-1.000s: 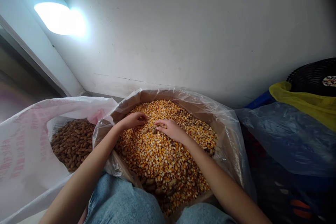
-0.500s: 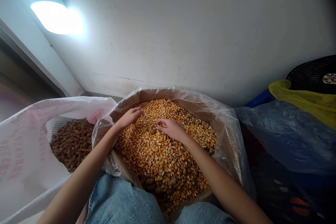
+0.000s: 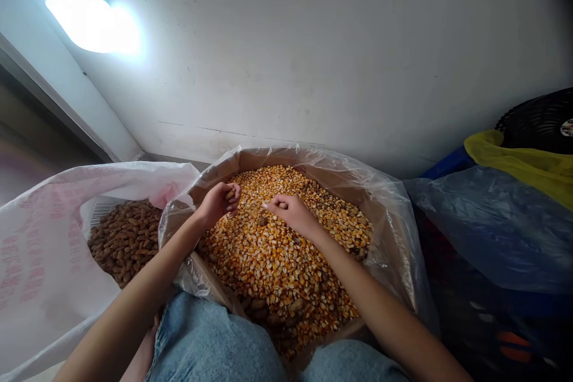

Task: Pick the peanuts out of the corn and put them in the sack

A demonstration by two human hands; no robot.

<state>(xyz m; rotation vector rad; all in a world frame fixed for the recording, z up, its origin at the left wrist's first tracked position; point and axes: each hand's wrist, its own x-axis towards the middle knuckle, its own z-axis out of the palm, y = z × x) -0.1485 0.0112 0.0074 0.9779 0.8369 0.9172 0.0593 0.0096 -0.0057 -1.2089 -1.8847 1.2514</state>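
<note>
Over the corn [image 3: 286, 256] in the lined box [image 3: 259, 159], I see the left hand [image 3: 215, 203] closed on one peanut [image 3: 230, 194], the right hand [image 3: 295, 213] curled round a second peanut [image 3: 283, 206]. Probably light, shells stiff but crackable; a gentle mid-shell pinch should suit.

plastic-lined box [image 3: 347, 178]: corn kernels [image 3: 275, 256], some peanuts [image 3: 296, 305] among them | white sack [image 3: 40, 227] alongside: brown peanut heap [image 3: 128, 239]
</note>
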